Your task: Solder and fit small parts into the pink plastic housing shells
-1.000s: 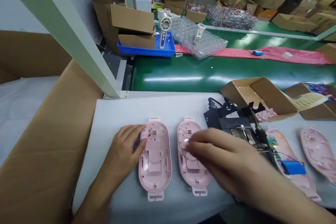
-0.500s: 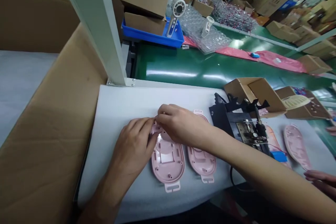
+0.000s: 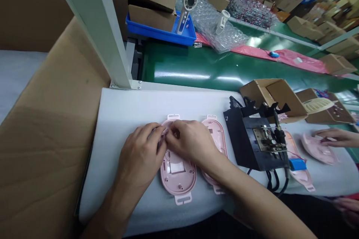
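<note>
A pink plastic shell, oval with a rectangular opening, lies face up on the white covered table. Over its upper half, my left hand and my right hand meet, fingertips close together. Both hands have bent, pinching fingers; something small and pinkish shows between them, too hidden to name. A second pink shell lies just right of the first, partly covered by my right hand and forearm.
A black device with a metal fixture stands right of the shells, cables trailing. Beyond it lie a blue block on another shell and a co-worker's hand on a pink piece. A cardboard wall borders the left. A green conveyor runs behind.
My right hand has moved slightly down, uncovering the top tab of the first shell. At the right, a co-worker's hand has come onto the pink piece, which has turned.
</note>
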`<state>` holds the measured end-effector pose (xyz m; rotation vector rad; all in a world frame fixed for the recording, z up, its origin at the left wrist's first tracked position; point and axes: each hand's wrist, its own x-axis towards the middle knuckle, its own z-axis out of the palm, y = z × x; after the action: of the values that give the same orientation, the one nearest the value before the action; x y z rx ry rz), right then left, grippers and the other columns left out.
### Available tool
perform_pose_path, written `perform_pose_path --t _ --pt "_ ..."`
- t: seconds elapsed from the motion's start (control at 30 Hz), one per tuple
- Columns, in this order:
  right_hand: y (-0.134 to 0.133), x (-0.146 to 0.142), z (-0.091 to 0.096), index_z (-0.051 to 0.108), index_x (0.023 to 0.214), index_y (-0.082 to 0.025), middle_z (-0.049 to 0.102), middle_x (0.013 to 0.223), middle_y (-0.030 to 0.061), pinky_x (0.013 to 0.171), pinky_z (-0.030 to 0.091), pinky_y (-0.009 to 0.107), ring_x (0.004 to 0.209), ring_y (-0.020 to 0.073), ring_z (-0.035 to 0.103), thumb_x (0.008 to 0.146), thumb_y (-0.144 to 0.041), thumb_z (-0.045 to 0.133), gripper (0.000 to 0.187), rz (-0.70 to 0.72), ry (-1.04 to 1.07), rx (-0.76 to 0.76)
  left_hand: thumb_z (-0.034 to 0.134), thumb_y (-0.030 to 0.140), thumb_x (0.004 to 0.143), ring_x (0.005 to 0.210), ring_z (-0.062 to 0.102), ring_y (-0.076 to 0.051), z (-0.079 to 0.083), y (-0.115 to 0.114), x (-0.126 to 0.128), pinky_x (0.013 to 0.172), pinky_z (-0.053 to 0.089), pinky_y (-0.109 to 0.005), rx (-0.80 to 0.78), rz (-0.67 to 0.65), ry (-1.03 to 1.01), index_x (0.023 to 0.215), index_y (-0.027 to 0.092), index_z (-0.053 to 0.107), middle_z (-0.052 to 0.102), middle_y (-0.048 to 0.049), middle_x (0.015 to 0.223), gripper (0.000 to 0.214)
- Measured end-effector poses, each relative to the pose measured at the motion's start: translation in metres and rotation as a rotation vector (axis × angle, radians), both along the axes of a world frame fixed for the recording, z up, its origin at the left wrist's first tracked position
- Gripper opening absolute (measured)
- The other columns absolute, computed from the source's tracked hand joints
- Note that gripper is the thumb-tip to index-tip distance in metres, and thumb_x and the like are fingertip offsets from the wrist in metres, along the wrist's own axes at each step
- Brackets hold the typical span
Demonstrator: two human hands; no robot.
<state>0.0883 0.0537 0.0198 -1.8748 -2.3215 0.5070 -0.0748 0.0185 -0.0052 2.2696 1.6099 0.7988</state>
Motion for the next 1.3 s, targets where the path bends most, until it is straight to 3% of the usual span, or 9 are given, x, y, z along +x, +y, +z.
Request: perform_pose_path --t 0.1,0.33,0.47,0.6,0.87,1.1,1.3 --pt "0.000 -0.002 -0.001 0.066 0.072 -0.020 0.071 0.070 0.0039 0.053 0.017 0.029 0.053 0.0143 0.054 0.089 -0.035 0.057 0.024 -0.002 -0.127 0.036 0.061 0.015 0.093 0.101 0.065 -0.026 0.002 -0.001 0.001 0.088 0.057 -0.047 0.004 0.003 0.004 0.115 0.018 0.065 0.070 -0.0060 0.115 0.023" --pt "-0.006 -0.002 0.004 0.065 0.078 -0.020 0.073 0.075 0.0053 0.052 0.013 0.031 0.053 0.0167 0.055 0.096 -0.029 0.050 0.025 0.016 -0.183 0.078 0.058 0.017 0.096 0.102 0.065 -0.026 0.002 -0.001 0.000 0.088 0.057 -0.047 0.000 0.000 0.020 0.119 0.018 0.064 0.069 -0.0060 0.115 0.024" --pt "-0.012 0.019 0.011 0.064 0.083 -0.019 0.067 0.075 0.0031 0.054 0.024 0.030 0.059 0.0147 0.054 0.102 -0.033 0.047 0.030 0.079 -0.042 0.147 0.060 0.018 0.096 0.106 0.064 -0.027 0.002 -0.001 0.001 0.090 0.057 -0.048 -0.014 -0.013 0.020 0.126 0.020 0.062 0.067 -0.0062 0.121 0.031" --pt "-0.017 0.034 0.008 0.070 0.099 -0.017 0.066 0.095 0.0071 0.073 0.042 0.032 0.085 0.0194 0.057 0.103 -0.027 0.049 0.024 0.309 0.079 0.217 0.058 0.020 0.097 0.105 0.063 -0.027 0.003 0.000 0.003 0.087 0.058 -0.047 -0.002 -0.025 0.041 0.121 0.023 0.066 0.065 -0.0063 0.125 0.025" --pt "-0.021 0.041 -0.007 0.066 0.120 -0.021 0.064 0.108 0.0062 0.074 0.044 0.036 0.088 0.0217 0.052 0.100 -0.020 0.054 0.023 0.436 -0.102 0.271 0.062 0.021 0.096 0.096 0.062 -0.023 0.003 0.007 0.011 0.083 0.055 -0.041 -0.002 0.029 0.086 0.101 0.026 0.075 0.069 -0.0020 0.118 0.015" --pt "-0.023 0.036 0.005 0.058 0.128 -0.018 0.064 0.110 0.0081 0.071 0.048 0.042 0.091 0.0255 0.056 0.099 -0.017 0.054 0.029 0.413 -0.187 0.178 0.065 0.014 0.090 0.092 0.061 -0.021 0.007 0.015 0.016 0.074 0.052 -0.034 -0.089 0.038 0.069 0.099 0.027 0.078 0.068 -0.0023 0.113 0.020" --pt "-0.022 0.043 -0.001 0.054 0.132 -0.016 0.063 0.116 0.0078 0.076 0.049 0.038 0.090 0.0232 0.054 0.095 -0.009 0.052 0.038 0.457 -0.035 0.111 0.065 0.017 0.088 0.094 0.061 -0.020 0.013 0.020 0.019 0.076 0.050 -0.033 -0.221 0.083 0.031 0.094 0.027 0.080 0.066 -0.0018 0.112 0.018"
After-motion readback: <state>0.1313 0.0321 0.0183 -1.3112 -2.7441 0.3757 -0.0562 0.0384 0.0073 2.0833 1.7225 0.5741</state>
